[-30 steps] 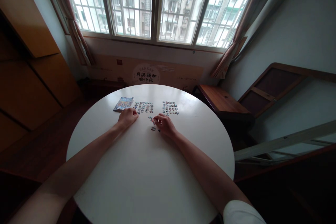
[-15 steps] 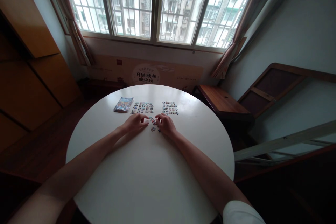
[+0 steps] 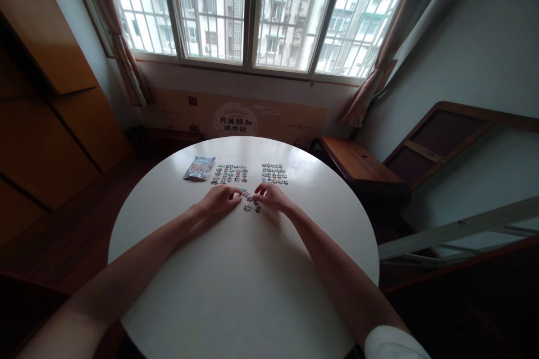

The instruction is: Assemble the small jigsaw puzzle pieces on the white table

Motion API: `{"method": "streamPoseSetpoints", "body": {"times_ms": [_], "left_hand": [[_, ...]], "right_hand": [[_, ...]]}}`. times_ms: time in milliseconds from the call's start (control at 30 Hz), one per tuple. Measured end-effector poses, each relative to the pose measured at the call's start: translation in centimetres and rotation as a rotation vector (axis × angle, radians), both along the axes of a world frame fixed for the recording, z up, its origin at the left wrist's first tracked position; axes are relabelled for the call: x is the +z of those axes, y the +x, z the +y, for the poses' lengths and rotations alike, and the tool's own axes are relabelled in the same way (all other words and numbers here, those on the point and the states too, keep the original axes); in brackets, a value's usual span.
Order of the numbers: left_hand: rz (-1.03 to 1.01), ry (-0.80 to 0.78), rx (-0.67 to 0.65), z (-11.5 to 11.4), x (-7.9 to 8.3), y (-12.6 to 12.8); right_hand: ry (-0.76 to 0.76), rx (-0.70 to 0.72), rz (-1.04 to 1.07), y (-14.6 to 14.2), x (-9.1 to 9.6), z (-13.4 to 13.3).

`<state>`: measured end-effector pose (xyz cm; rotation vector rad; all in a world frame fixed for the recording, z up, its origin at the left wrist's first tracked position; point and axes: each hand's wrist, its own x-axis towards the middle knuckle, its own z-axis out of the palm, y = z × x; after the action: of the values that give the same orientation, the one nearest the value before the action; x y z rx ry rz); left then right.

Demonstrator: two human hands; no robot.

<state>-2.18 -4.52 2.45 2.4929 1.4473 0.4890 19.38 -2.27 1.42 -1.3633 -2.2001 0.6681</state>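
Both hands rest on a round white table [image 3: 236,286], far side of centre. My left hand [image 3: 221,199] has its fingers curled and pinched at a small cluster of loose jigsaw pieces [image 3: 251,203]. My right hand [image 3: 273,197] pinches at the same cluster from the other side. What each fingertip grips is too small to make out. Beyond the hands lie two laid-out groups of puzzle pieces, a left group [image 3: 229,174] and a right group [image 3: 274,173]. A small colourful puzzle packet [image 3: 199,168] lies left of them.
A wooden bench or low table [image 3: 357,162] stands past the table's right edge. A tilted wooden frame [image 3: 446,134] leans on the right wall. A barred window [image 3: 252,11] with curtains fills the far wall. Wooden cabinets [image 3: 46,123] are at left.
My left hand moved right from beside the packet to the loose pieces between the hands. My right hand shifted slightly. The view tilted down a little.
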Motion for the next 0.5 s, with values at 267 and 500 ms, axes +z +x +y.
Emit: {"method": "streamPoseSetpoints", "body": {"times_ms": [267, 500], "left_hand": [[-0.001, 0.014, -0.014, 0.22, -0.32, -0.12], [-0.005, 0.029, -0.015, 0.1, -0.3, -0.1]], "right_hand": [[-0.03, -0.012, -0.106, -0.12, 0.47, -0.48], [-0.097, -0.031, -0.052, 0.15, 0.39, -0.23]]}}
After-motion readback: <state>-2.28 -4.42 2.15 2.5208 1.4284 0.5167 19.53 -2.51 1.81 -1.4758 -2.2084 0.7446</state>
